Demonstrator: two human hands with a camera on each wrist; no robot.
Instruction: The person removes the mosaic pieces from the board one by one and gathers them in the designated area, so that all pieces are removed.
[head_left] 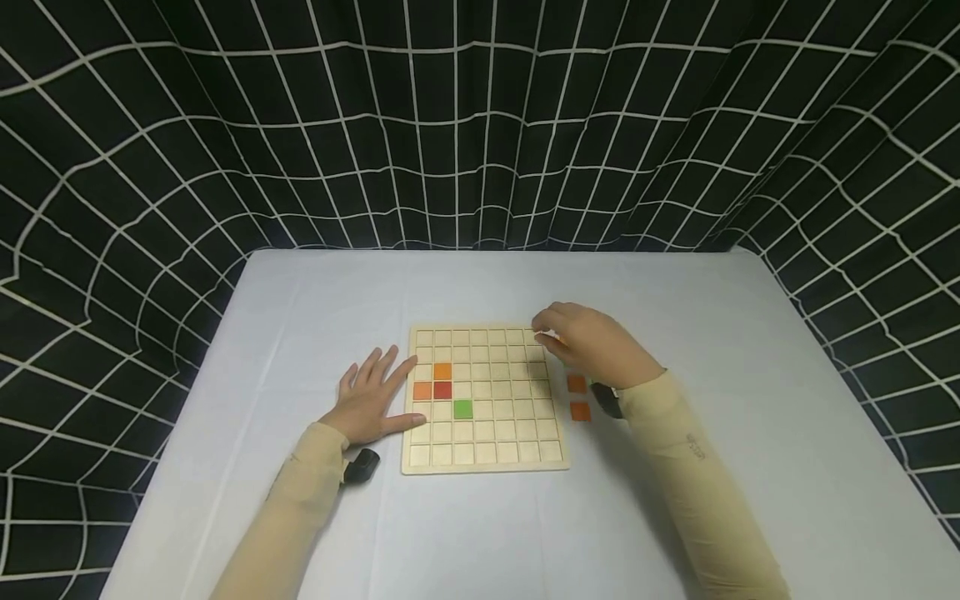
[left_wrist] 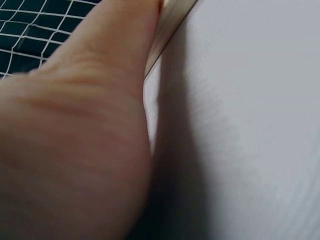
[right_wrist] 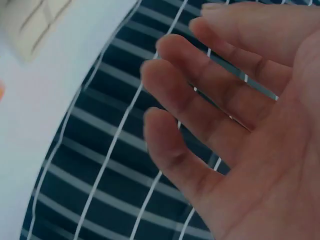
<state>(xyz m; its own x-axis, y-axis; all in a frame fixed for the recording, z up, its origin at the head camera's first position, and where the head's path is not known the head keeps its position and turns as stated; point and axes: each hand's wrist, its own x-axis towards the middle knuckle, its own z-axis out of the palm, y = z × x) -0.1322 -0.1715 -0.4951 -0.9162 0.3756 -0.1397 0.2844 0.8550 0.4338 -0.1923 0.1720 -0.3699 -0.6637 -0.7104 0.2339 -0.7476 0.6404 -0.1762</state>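
Gridded board [head_left: 503, 408], mid-frame, lies between the hands: left hand [head_left: 366, 406] spread against its left edge, right hand [head_left: 591, 338] loosely bent, apparently empty, at its upper-right corner. Orange tiles [head_left: 581, 412] lie right of it, nearer the right hand.

L fingers [head_left: 386, 363] splayed; R fingers [right_wrist: 177, 95] part. bent.

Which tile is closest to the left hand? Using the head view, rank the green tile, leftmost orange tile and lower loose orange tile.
1. Leftmost orange tile: left column.
2. Green tile: third column.
3. Lower loose orange tile: right of the board.
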